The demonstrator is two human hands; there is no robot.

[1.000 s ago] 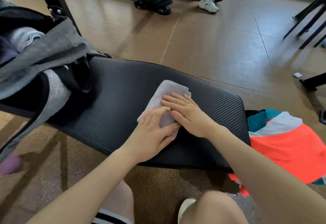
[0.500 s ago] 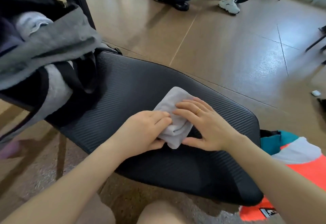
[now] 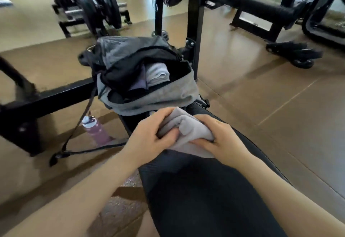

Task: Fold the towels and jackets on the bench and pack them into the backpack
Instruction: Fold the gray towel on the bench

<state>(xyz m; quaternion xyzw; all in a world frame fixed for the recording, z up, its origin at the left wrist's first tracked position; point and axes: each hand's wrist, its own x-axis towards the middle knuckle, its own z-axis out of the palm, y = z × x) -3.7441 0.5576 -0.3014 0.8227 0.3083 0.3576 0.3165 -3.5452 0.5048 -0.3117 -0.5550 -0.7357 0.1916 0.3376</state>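
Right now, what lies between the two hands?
In the head view, the folded grey towel lies between them: the left hand and right hand both grip it above the black bench.

Small pale grey towel: soft matt cloth, creased. Grey backpack: woven matt fabric, black lining. Black padded bench: finely ribbed, dull sheen. Pink bottle: translucent plastic. Tan floor: smooth, semi-glossy.
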